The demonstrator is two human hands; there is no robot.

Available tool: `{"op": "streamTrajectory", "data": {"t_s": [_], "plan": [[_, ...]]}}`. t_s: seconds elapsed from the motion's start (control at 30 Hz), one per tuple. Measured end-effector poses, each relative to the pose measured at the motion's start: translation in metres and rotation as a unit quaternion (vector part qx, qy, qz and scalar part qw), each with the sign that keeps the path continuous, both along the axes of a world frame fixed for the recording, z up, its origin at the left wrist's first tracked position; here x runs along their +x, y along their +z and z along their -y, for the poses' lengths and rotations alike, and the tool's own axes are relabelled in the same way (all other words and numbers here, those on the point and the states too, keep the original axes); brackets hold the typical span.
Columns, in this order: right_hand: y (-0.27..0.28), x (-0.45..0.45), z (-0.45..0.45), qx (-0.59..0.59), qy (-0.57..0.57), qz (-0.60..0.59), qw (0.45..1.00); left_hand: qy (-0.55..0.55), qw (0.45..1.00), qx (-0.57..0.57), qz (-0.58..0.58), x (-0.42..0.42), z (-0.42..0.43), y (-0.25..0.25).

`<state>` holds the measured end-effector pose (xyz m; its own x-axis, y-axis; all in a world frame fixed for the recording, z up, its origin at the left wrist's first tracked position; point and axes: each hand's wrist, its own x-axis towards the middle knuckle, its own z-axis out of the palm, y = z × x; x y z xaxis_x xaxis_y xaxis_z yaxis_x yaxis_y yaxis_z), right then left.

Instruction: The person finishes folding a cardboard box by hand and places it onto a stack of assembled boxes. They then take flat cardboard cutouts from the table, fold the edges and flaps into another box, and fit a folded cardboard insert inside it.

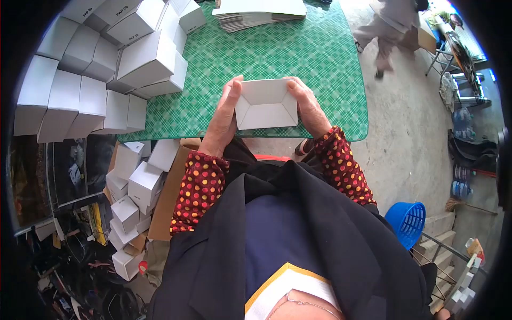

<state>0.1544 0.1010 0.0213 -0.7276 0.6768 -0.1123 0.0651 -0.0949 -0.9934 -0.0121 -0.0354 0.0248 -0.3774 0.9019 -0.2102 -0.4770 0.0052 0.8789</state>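
Observation:
A small white cardboard box [266, 114] is held between my two hands over the near edge of the green checked table [256, 56]. Its open side faces me, so I see the inner walls and the bottom. My left hand [224, 112] grips the left wall, thumb near the upper left corner. On the opposite wall, my right hand [309, 106] holds on with its thumb at the upper right corner. The fingers behind the box are mostly hidden.
Stacked white boxes [146, 58] fill the table's left side. Flat white cardboard sheets [258, 13] lie at the back. Below left, a large brown carton [169, 197] holds more white boxes. A blue basket [408, 224] stands at right. Another person [386, 32], blurred, is at upper right.

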Motion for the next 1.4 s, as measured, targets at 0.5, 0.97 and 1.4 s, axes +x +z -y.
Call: {"op": "streamTrajectory", "data": {"t_s": [0.5, 0.97, 1.4], "plan": [[0.001, 0.007, 0.005, -0.132, -0.036, -0.159, 0.978, 0.006, 0.996, 0.083, 0.007, 0.017, 0.027, 0.003], [-0.015, 0.004, -0.004, -0.161, -0.007, -0.224, 0.961, 0.344, 0.427, 0.103, -0.83, -0.072, 0.073, 0.129], [-0.015, 0.003, -0.004, -0.149, 0.006, -0.212, 0.966, 0.341, 0.247, -0.157, -0.893, -0.109, 0.048, 0.121]]}}
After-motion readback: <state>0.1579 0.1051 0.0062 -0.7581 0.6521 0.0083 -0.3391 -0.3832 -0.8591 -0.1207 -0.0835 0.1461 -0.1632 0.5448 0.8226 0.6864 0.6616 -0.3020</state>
